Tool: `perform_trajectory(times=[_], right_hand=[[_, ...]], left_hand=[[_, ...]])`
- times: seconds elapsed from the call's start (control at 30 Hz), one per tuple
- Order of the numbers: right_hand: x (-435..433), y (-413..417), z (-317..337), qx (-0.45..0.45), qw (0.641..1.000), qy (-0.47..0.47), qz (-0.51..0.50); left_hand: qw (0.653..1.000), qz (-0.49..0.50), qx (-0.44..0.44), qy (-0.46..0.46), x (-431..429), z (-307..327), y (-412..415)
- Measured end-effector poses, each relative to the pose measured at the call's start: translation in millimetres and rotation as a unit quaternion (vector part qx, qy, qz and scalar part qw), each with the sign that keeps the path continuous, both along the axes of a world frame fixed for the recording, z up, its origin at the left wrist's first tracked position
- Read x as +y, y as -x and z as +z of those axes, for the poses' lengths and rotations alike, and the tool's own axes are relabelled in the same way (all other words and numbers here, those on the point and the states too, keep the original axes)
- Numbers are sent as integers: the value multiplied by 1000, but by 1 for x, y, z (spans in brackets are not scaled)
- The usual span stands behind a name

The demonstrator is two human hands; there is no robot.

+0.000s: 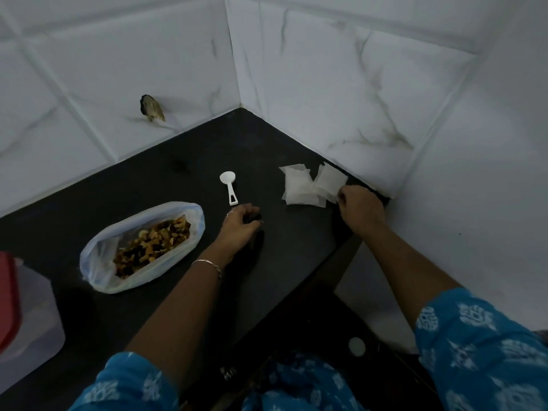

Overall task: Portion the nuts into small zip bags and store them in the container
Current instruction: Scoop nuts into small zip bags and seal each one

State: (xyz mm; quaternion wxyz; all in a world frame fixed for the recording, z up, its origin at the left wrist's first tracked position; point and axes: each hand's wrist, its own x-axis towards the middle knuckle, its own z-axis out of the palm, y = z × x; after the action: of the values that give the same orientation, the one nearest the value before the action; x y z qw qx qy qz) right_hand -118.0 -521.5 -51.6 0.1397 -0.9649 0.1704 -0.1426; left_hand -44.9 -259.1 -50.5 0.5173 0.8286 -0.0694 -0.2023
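Nearest the camera, two blue patterned sleeves [474, 351] frame the view, with bare forearms reaching out over the dark worktop [142, 179]. At 8 o'clock, cut off by the left edge, stands the translucent container [35, 321], its red lid [7, 298] seeming to lean against its left side. Further in, at about 9 o'clock from the left wrist and its thin bracelet [207, 264], an open plastic bag [178, 209] lies on the worktop with mixed nuts [151, 241] showing through its mouth.

The left hand [241, 223] rests near the middle of the worktop, fingers loosely curled and holding nothing that shows; a ring sits on one finger. Just beyond it, at 12 o'clock, a white scoop [229, 186] lies flat, bowl pointing away, its handle end close to the fingers but apart from them.

At 3 o'clock from the scoop, the right hand [360, 207] pinches the right edge of a loose heap of small zip bags [305, 186], which lies near the worktop's right edge by the wall.

Behind everything, white marbled tiles [326, 84] meet in a corner at 12 o'clock, and a dark broken hole [151, 108] marks the left wall at 10 o'clock.
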Motion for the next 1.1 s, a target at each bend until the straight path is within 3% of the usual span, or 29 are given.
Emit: perform_trajectory(times=[0.17, 0.33, 0.47, 0.63, 0.97, 1.1], right_hand=[[10, 2, 27, -116, 991, -38, -49], [44, 12, 80, -162, 975, -146, -42], [87, 16, 96, -109, 957, -269, 13], [142, 17, 100, -28, 917, -385, 103], [223, 16, 93, 68, 849, -450, 269], [246, 13, 94, 100, 837, -431, 321]], left_hand=[[999, 4, 24, 30, -3, 17, 6], [994, 18, -10, 105, -9, 48, 27], [980, 68, -60, 178, -6, 72, 44], [971, 110, -101, 189, 24, 93, 60], [953, 230, -48, 190, 118, 90, 100], [942, 270, -28, 199, 140, 90, 110]])
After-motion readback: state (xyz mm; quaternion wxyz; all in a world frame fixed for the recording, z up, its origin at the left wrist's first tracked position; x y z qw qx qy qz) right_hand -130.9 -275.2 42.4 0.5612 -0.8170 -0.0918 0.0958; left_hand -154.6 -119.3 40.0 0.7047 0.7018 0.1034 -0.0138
